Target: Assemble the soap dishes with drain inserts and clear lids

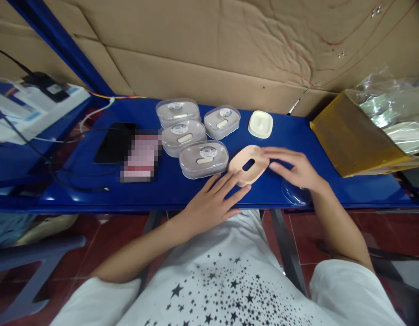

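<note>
A peach-coloured oval plastic dish with a slot in its middle (258, 171) lies tilted on the blue table. My left hand (214, 201) has its fingers stretched out, their tips on the dish's near left edge. At the dish's far right edge, my right hand (294, 167) touches the rim with thumb and fingers apart. A clear plastic lid (295, 194) lies under my right wrist, partly hidden. Behind the dish sits a small cream-coloured dish (260, 124). Several lidded oval boxes with labels stand to the left, the closest one (203, 160) beside my left fingers.
An open cardboard box (360, 136) with plastic-wrapped pieces stands at the right. On the left lie a black phone (114, 142), a blurred pink item (141, 158), cables and a power strip (73, 99). A cardboard wall (196, 50) closes off the back.
</note>
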`<state>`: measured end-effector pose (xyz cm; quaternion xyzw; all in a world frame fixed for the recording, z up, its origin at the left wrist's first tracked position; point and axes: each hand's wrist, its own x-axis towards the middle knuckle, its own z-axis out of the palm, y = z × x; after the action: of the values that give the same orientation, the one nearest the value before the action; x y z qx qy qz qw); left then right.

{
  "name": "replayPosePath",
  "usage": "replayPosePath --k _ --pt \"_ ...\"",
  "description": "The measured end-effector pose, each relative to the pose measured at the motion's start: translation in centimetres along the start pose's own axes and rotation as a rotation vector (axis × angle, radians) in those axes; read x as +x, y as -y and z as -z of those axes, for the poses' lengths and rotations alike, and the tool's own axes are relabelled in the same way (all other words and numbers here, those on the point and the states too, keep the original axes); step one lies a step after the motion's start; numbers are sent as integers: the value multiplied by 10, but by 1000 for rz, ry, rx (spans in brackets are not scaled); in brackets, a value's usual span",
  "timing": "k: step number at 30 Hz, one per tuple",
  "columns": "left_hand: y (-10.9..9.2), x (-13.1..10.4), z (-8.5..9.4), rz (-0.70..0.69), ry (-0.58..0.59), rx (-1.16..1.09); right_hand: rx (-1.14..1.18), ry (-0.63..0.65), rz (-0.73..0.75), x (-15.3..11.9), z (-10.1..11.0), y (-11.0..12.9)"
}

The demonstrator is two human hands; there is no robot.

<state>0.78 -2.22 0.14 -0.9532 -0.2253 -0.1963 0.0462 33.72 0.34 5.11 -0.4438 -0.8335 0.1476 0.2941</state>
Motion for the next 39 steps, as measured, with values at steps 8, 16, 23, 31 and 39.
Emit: replayPosePath --k 8,16,23,31,39 --pt "9 -9 2 -10 -129 -97 -507 -235 -284 -16 40 -59" --pt "24 -20 11 33 -204 -309 -604 106 -168 46 31 -97" --pt "13 -20 7 89 -430 -416 -438 343 -50 54 4 -47" --pt "3 41 18 114 -403 -203 -328 125 -236 -71 19 30" --pt "25 102 -6 59 1 -38 -458 -134 -321 -100 21 -34"
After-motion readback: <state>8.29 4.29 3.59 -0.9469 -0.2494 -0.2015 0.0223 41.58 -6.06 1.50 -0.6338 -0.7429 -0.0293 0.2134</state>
